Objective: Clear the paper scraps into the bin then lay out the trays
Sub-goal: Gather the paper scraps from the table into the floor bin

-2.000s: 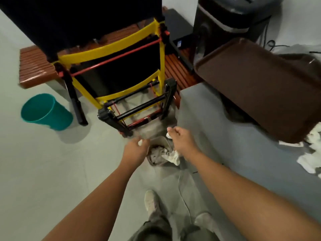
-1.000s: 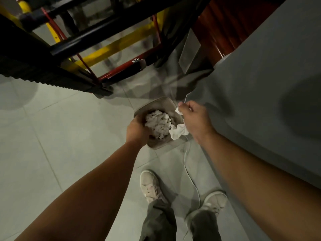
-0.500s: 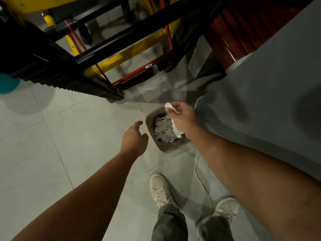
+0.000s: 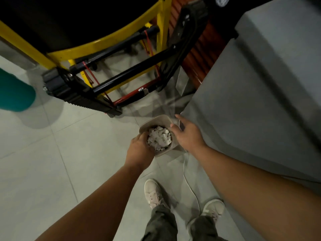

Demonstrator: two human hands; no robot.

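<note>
A small beige bin (image 4: 162, 120) stands on the tiled floor beside the grey table, filled with white paper scraps (image 4: 159, 137). My left hand (image 4: 139, 151) is at the bin's left rim, its fingers curled over the edge and down inside, where their tips are hidden. My right hand (image 4: 186, 135) hovers over the right rim with fingers spread and nothing in it. No trays are in view.
A yellow, black and red metal frame (image 4: 111, 84) stands just beyond the bin. A teal bucket (image 4: 14, 92) sits at the left edge. The grey table (image 4: 260, 101) fills the right side. A white cable (image 4: 188, 185) runs along the floor by my shoes (image 4: 153, 193).
My right hand has let go of the white scrap it held over the bin and now is spread and empty. My left hand has come back from the floor side to the bin's left rim.
</note>
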